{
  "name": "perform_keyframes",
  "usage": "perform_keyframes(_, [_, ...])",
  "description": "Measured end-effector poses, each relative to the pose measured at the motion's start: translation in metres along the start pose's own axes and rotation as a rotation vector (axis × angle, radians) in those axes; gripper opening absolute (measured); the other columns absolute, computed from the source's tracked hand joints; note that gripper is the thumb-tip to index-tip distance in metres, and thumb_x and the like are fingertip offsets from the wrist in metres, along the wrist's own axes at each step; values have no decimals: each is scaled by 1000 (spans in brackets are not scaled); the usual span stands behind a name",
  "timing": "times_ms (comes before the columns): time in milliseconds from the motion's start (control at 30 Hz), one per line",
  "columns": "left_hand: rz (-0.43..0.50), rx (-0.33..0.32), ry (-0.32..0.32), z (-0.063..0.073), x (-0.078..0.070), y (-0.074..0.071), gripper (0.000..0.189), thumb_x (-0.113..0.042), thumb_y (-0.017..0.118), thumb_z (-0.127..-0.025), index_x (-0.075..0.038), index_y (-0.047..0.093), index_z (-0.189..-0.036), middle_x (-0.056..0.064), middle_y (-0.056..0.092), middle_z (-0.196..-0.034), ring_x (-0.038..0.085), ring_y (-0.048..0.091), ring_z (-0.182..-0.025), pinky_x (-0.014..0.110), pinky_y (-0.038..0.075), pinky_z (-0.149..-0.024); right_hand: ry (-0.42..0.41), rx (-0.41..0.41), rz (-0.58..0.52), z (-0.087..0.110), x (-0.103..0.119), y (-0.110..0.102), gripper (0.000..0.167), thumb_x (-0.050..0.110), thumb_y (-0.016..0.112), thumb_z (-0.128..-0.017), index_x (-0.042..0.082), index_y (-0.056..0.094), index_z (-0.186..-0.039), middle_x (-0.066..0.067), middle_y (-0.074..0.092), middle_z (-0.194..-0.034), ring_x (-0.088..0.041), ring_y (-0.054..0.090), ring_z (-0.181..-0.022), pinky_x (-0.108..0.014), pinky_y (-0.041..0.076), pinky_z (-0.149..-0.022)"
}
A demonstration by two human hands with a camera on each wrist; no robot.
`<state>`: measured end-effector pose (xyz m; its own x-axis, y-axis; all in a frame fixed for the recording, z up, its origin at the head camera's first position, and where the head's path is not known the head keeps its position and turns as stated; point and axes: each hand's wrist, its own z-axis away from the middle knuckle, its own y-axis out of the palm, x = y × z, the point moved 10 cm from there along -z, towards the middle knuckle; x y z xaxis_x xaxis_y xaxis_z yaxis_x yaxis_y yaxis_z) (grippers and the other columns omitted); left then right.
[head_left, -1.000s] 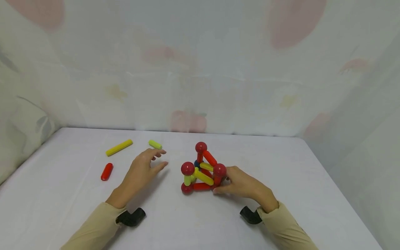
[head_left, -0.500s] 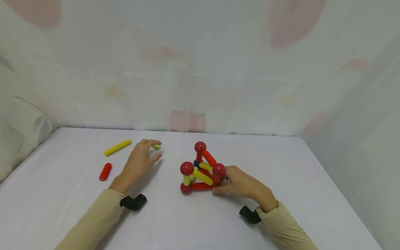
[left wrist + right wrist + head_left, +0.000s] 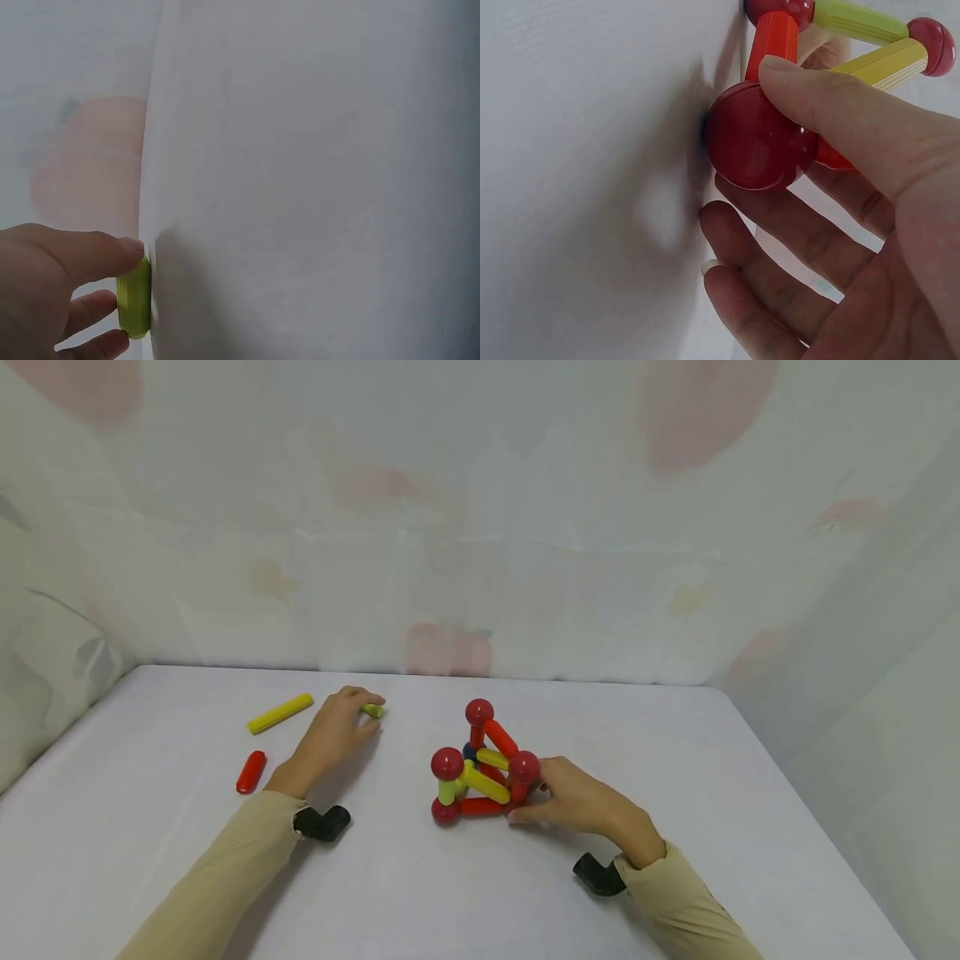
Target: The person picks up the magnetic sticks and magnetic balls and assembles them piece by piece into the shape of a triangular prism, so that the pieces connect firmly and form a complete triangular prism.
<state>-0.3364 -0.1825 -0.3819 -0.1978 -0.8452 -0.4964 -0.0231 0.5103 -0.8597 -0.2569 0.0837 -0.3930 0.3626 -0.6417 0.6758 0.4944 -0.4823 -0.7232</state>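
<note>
In the head view, a ball-and-stick toy structure (image 3: 487,783) stands on the table's middle. It joins red balls and a blue one with short red, yellow and lime sticks. My right hand (image 3: 581,802) holds its lower right corner, and the right wrist view shows the thumb against a red ball (image 3: 754,142) and a red stick. My left hand (image 3: 330,739) reaches round a short lime stick (image 3: 372,710) at the back of the table. The left wrist view has thumb and fingers close about that stick (image 3: 134,304); the head view leaves a small gap at the thumb.
A long yellow stick (image 3: 280,714) lies left of my left hand. Nearer me is a short red stick (image 3: 251,772). White cloth covers the table (image 3: 450,893), and a printed curtain (image 3: 525,527) hangs behind its back edge. Black wrist mounts (image 3: 322,824) stick out from both sleeves.
My left hand has moved forward and slightly left to the lime stick, its thumb and fingers closing nearer round it. The right hand and the structure have stayed put.
</note>
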Motion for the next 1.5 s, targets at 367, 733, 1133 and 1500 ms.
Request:
perform_keyframes(367, [-31,39,17,-4,5,6,36,3,62,-92,0,64,-127,28,52,-137,48,47,-128,60,37,-110,2,4,-8,0,-1,1,31,24,81,-83,11,67,-108,6,71,-97,-12,62,-90,-27,53,-81])
perform_keyframes(733, [-48,60,13,1,5,7,29,-3,66,-91,-4,69,-121,22,63,-116,37,56,-104,54,46,-94,-15,6,-13,-2,-2,2,30,26,81,-83,13,67,-107,7,70,-96,-12,61,-89,-26,52,-80])
perform_keyframes(1133, [32,24,45,7,-11,9,29,-4,65,-92,-3,68,-121,20,64,-108,34,58,-99,49,48,-88,-5,5,-11,-1,-4,2,30,26,81,-83,13,68,-107,7,70,-96,-11,62,-89,-28,52,-80])
perform_keyframes(1500, [68,-43,100,12,-34,-4,30,-7,69,-90,-3,67,-120,17,65,-107,29,56,-91,43,50,-81,8,3,-17,-1,-5,1,30,26,81,-83,13,68,-107,7,70,-96,-12,61,-88,-28,52,-80])
